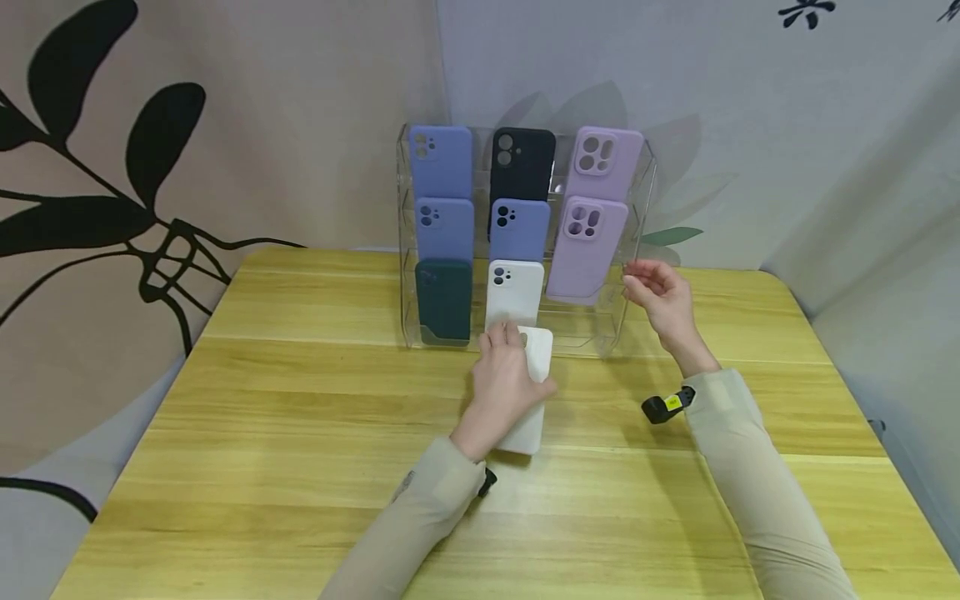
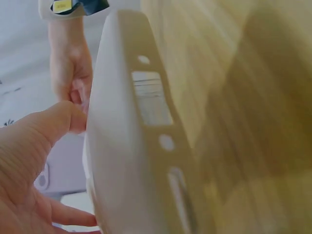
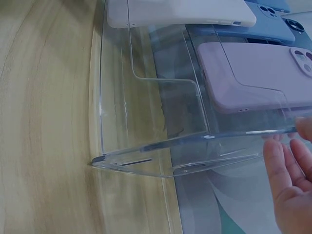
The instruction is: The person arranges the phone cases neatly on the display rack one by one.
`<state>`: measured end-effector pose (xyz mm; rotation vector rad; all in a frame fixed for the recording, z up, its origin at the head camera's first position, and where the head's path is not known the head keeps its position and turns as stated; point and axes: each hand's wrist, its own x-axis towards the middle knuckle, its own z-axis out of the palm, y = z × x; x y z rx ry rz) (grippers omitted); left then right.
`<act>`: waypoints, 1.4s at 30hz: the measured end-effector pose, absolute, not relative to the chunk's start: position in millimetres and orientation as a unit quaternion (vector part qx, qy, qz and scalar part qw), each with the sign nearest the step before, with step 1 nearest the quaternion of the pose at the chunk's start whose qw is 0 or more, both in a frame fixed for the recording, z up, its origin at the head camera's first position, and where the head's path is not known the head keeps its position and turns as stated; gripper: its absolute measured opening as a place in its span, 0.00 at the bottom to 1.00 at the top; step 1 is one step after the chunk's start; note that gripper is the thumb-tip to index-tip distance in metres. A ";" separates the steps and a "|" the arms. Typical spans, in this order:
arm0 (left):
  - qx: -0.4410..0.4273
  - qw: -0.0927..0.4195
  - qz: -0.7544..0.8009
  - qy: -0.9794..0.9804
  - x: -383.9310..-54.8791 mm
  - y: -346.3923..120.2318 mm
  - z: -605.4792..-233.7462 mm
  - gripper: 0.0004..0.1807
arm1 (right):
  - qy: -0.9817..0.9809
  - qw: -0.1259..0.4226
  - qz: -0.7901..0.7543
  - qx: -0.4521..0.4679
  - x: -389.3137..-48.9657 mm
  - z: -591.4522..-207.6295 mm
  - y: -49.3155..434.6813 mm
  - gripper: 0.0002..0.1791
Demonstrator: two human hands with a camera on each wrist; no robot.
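Observation:
A white phone case (image 1: pixel 528 425) is in front of the clear acrylic stand (image 1: pixel 405 300), its camera end toward the stand. My left hand (image 1: pixel 502 375) holds this case from above, its thumb across the back and its fingers near the camera end. In the left wrist view, the case's cutout edge (image 2: pixel 152 100) faces the camera. At the stand's right side, my right hand (image 1: pixel 663 304) pinches the clear side panel, thumb and fingers on opposite faces in the right wrist view. Just beyond the left hand, another white phone case (image 1: pixel 517 292) stands in the front tier.
The stand also bears a dark green case (image 1: pixel 444 300), blue cases (image 1: pixel 442 229), a black case (image 1: pixel 525 171) and two lilac cases (image 1: pixel 588 267). It stands at the back of the wooden table (image 1: pixel 300 467), before a patterned wall covering (image 1: pixel 315 125).

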<state>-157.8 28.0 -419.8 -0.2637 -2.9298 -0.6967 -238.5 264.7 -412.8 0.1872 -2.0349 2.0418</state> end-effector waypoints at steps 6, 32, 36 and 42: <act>-0.102 0.094 -0.219 -0.966 -164.7 43.5 -400.1 0.53 | -0.697 0.129 0.703 0.064 -238.9 -412.7 266.0 0.11; -0.174 0.351 -0.272 -0.879 -231.1 96.3 -390.5 0.48 | -0.710 0.133 0.688 0.073 -238.4 -415.3 269.5 0.17; -0.186 0.381 -0.281 -0.861 -238.3 100.4 -395.7 0.47 | -0.726 0.131 0.672 0.074 -239.3 -414.7 269.3 0.17; -0.194 0.425 -0.269 -0.842 -244.5 107.3 -402.9 0.46 | -0.710 0.124 0.689 0.077 -241.6 -416.2 268.8 0.18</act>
